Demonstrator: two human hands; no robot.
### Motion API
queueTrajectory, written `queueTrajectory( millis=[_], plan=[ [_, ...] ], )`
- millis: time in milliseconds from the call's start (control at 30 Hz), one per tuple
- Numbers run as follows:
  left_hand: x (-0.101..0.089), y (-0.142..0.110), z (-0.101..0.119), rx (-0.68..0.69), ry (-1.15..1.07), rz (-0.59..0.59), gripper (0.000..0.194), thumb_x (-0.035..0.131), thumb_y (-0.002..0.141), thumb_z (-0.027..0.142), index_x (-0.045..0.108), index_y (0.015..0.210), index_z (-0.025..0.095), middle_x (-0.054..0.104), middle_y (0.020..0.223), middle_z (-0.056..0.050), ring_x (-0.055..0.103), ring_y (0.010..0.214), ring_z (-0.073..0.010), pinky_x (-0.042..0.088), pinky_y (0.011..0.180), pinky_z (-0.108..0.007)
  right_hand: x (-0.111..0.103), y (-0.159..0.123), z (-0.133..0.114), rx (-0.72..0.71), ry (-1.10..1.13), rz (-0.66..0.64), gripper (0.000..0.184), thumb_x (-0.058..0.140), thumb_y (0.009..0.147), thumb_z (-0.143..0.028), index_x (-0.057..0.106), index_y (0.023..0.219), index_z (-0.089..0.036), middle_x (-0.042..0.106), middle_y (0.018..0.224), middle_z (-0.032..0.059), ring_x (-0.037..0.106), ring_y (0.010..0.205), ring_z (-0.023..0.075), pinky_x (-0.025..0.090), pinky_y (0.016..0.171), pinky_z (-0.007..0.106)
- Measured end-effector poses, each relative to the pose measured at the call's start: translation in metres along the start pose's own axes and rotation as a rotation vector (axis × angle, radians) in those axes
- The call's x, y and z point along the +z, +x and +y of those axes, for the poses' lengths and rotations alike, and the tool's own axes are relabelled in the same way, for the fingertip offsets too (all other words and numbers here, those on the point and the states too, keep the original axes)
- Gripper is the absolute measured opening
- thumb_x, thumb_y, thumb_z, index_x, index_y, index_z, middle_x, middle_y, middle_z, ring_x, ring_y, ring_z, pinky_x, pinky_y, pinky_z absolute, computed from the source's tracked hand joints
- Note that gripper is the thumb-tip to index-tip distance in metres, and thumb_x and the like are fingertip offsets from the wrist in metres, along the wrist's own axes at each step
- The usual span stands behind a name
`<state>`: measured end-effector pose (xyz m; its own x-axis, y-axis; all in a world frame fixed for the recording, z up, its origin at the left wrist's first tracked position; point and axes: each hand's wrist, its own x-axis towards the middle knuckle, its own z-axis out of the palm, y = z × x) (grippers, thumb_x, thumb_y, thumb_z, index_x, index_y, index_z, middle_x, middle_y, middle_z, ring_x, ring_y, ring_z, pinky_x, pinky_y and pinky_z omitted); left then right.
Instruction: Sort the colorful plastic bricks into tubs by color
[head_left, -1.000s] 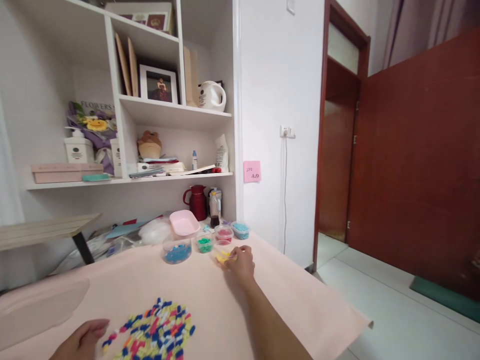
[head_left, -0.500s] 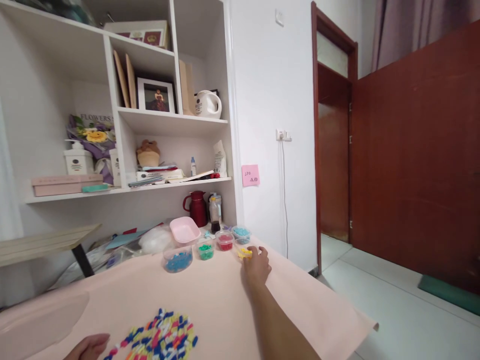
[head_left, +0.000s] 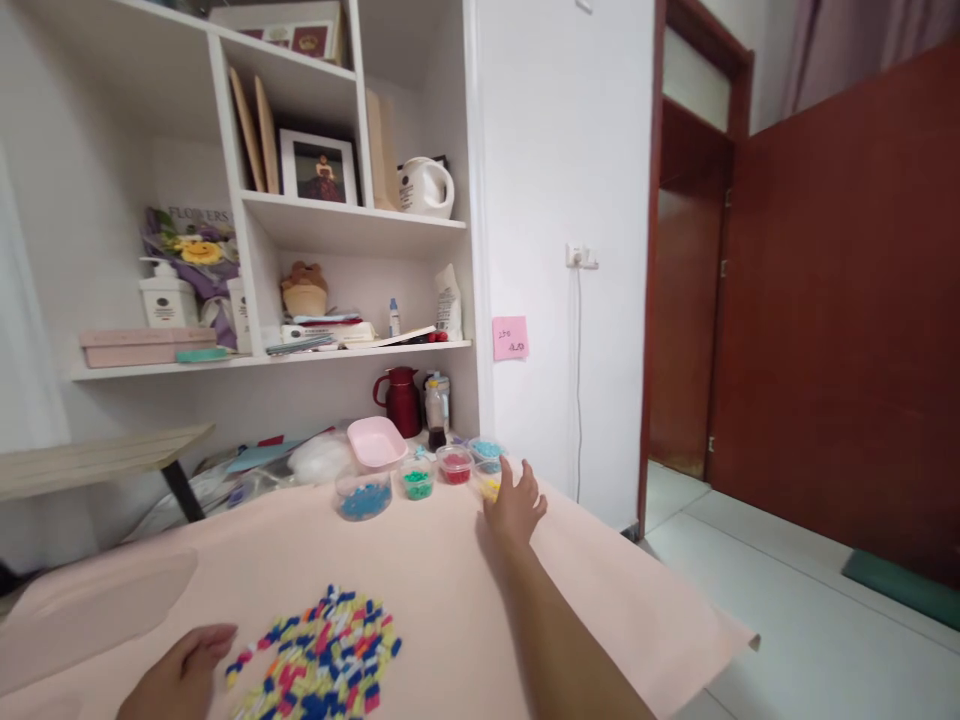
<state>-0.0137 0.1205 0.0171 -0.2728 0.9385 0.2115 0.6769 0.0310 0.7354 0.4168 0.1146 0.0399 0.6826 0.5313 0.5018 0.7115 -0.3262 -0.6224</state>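
My right hand is stretched out to the far side of the table, its fingers spread beside a small clear tub of yellow pieces. Nothing shows in its fingers, and the hand partly hides that tub. On the left, my left hand rests low at the edge of a pile of small coloured pieces, fingers stretched toward it. The pile mixes blue, yellow, pink, white and orange pieces. Behind stand clear tubs with blue pieces, green pieces, red pieces and light blue pieces.
A pink tray, a dark red jug and a bottle with dark liquid stand at the back. White shelves rise behind the table, whose pink cover hangs over the right edge. A brown door is at right.
My right hand has lifted slightly from the yellow tub and its fingers have spread wider. My left hand shows further into view beside the pile. The camera view has shifted slightly.
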Motion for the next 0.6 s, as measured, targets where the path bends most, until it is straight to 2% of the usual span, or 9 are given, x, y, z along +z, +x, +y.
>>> queueTrajectory(
  millis=[100,167,200,300,367,467,600],
  plan=[
    [-0.002,-0.017,0.015,0.028,0.006,0.027,0.022,0.051,0.073,0.03,0.072,0.078,0.026,0.077,0.092,-0.001,0.067,0.097,-0.0255,0.049,0.084,-0.033,-0.004,-0.001,-0.009,-0.133,0.014,0.062,0.069,0.053,0.081,-0.017,0.031,0.146,-0.03,0.015,0.156,0.0123,0.018,0.142,0.0352,0.009,0.109,0.06],
    [-0.002,-0.026,0.022,0.014,0.005,0.03,0.023,0.049,0.076,0.026,0.071,0.081,0.026,0.077,0.091,0.0,0.068,0.095,-0.0232,0.048,0.081,-0.031,-0.002,-0.002,-0.015,-0.22,0.092,0.051,0.066,0.048,0.084,-0.018,0.03,0.147,-0.027,0.019,0.155,0.0131,0.023,0.14,0.0341,0.013,0.11,0.058],
    [-0.002,-0.029,0.024,0.005,0.01,0.03,0.023,0.048,0.077,0.025,0.07,0.082,0.025,0.077,0.09,-0.001,0.068,0.094,-0.0225,0.048,0.08,-0.03,0.001,-0.004,-0.019,-0.272,0.159,-0.02,0.065,0.045,0.085,-0.019,0.03,0.147,-0.026,0.028,0.152,0.0135,0.031,0.137,0.0323,0.02,0.11,0.054],
    [-0.001,-0.034,0.027,-0.008,0.025,0.012,0.025,0.045,0.08,0.023,0.07,0.085,0.024,0.076,0.095,-0.001,0.067,0.094,-0.0218,0.046,0.078,-0.03,0.012,-0.016,-0.03,-0.435,0.357,-0.39,0.054,0.04,0.089,-0.026,0.041,0.142,-0.024,0.059,0.125,0.01,0.056,0.112,0.0259,0.04,0.098,0.042],
    [0.0,-0.037,0.027,-0.006,0.023,0.01,0.026,0.044,0.081,0.022,0.069,0.086,0.025,0.076,0.094,0.0,0.067,0.094,-0.0212,0.045,0.079,-0.03,0.019,-0.03,-0.035,-0.527,0.417,-0.589,0.049,0.044,0.088,-0.033,0.05,0.136,-0.025,0.066,0.113,0.0064,0.062,0.102,0.0233,0.045,0.091,0.036],
    [0.002,-0.041,0.026,0.015,0.01,0.004,0.028,0.041,0.083,0.022,0.069,0.089,0.026,0.075,0.095,0.0,0.066,0.098,-0.0208,0.044,0.083,-0.031,0.025,-0.052,-0.039,-0.645,0.341,-0.741,0.054,0.052,0.086,-0.044,0.05,0.138,-0.031,0.062,0.128,0.0046,0.056,0.117,0.0241,0.04,0.098,0.037],
    [0.001,-0.043,0.029,0.067,-0.022,-0.007,0.036,0.034,0.089,0.022,0.068,0.101,0.025,0.071,0.11,-0.002,0.062,0.109,-0.0187,0.043,0.093,-0.032,0.031,-0.066,-0.041,-0.765,0.114,-0.855,0.053,0.042,0.092,-0.051,0.04,0.143,-0.038,0.044,0.148,0.0011,0.034,0.137,0.0264,0.02,0.111,0.047]
  ],
)
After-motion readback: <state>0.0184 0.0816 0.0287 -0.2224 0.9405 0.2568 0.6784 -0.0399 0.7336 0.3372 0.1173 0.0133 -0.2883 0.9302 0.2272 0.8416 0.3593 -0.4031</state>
